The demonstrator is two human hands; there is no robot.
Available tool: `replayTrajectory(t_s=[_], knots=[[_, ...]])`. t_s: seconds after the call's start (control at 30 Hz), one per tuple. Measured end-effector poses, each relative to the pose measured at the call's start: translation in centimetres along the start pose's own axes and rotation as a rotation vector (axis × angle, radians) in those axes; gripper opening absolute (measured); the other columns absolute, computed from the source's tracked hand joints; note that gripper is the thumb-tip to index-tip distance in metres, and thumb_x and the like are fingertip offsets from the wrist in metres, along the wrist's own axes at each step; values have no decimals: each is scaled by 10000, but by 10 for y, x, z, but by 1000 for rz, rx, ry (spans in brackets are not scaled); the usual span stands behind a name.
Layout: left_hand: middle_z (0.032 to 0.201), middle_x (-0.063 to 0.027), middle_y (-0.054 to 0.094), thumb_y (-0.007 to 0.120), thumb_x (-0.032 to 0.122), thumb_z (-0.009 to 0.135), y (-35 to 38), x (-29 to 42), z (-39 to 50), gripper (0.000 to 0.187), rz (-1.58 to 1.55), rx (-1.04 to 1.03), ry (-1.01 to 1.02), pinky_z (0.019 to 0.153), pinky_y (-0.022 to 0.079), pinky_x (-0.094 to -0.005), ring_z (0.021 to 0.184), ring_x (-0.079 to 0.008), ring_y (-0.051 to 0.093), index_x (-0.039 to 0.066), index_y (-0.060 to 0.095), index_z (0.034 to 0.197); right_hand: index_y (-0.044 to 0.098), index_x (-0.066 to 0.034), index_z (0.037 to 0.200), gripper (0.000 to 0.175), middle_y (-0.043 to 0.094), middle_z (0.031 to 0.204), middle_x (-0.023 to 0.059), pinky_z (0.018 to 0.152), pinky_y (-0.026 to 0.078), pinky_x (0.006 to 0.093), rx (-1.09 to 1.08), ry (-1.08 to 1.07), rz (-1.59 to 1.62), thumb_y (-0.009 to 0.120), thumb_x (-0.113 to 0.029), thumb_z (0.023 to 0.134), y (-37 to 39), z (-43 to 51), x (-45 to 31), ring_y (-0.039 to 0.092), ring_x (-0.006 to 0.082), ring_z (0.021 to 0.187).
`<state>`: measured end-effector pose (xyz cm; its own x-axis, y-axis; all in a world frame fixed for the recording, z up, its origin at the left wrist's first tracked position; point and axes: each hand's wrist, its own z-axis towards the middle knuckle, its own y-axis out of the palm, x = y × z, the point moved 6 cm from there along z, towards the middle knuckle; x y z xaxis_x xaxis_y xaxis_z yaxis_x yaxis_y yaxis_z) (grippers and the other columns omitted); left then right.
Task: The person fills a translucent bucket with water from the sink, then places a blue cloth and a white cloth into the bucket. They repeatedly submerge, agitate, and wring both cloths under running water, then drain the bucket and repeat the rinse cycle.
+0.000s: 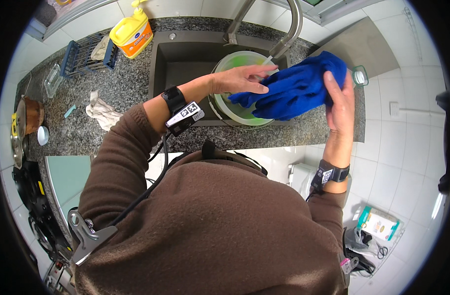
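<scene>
My right hand (339,97) grips the right end of a bunched blue cloth (295,88), thumb on top. The cloth slants down to the left over a pale bucket (239,117) that stands in the dark sink (180,59). My left hand (241,80) is over the bucket's left part, fingers spread, with its fingertips at the cloth's left edge; whether they touch it I cannot tell. Water runs from the curved metal faucet (293,33) behind the cloth. Part of the bucket's inside is hidden by the cloth and my left hand.
Left of the sink are a yellow detergent jug (132,35), a blue rack (74,59), a crumpled pale cloth (101,110), a light-blue-handled knife (70,110) and a clear plastic container (52,81). A grey board (365,48) leans at the right, near a green-rimmed jar (360,76).
</scene>
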<state>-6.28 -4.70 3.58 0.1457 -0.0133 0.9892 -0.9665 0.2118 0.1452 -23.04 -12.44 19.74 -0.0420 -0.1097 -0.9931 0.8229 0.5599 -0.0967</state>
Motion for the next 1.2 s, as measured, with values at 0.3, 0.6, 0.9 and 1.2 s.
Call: replayTrajectory(t_s=[0.3,0.6,0.9,1.2], knots=[[1089,-90,675,647,173,937,-10,4,12,392,471,100,60,896,475,-313,963,-143,583,58,568,1303,505,-17,1311,578,620,1152,63,945,468,303,-238,59,-122,784,-202,839,14,9,29,582,147,1060],[1099,-95,666,674,257,898,-70,80,-16,406,-199,418,-125,865,562,-320,996,-179,654,37,597,1230,441,-47,1326,731,615,1096,95,881,498,318,-325,210,-601,849,-253,756,-19,17,88,598,157,982],[1129,-96,647,711,278,855,-6,125,6,492,-168,149,-122,887,544,-325,1013,-172,643,21,571,1250,508,-17,1321,765,636,1203,142,992,445,311,-733,30,-513,872,-292,707,47,-7,121,595,239,1076],[1050,-68,681,623,216,945,-55,77,8,308,-375,266,-36,839,558,-288,932,-144,664,19,615,1182,568,1,1259,472,654,1154,96,917,497,311,-237,432,239,730,-112,831,15,-10,124,614,168,1016]])
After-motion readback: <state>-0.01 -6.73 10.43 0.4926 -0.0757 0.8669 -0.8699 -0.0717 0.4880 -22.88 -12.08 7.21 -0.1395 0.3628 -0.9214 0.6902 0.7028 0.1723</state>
